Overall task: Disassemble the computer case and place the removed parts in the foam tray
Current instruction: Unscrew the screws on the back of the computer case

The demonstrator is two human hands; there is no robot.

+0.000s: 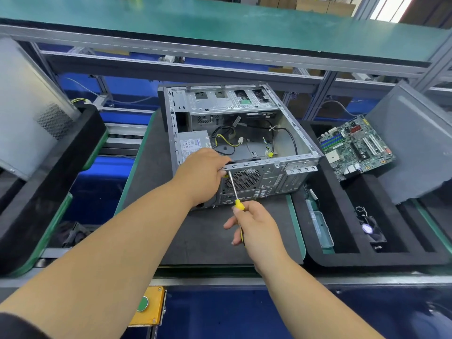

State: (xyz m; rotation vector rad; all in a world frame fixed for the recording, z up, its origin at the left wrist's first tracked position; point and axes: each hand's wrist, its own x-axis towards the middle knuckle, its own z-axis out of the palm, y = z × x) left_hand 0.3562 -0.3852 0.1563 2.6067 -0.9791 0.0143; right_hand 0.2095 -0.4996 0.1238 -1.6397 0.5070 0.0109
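Computer case (234,133): rear edge gripped by left hand (200,174) for steadiness; screwdriver (234,192) gripped by right hand (256,231), tip at 11 o'clock.

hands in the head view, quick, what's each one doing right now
Left hand: fingers curled over the rear top edge of the computer case.
Right hand: grips the yellow-handled screwdriver.

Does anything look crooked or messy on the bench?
Yes. The motherboard in the foam tray on the right sits tilted, not flat in a slot, with one edge propped up. Loose cables also lie tangled inside the open computer case. Nothing looks broken or spilled.
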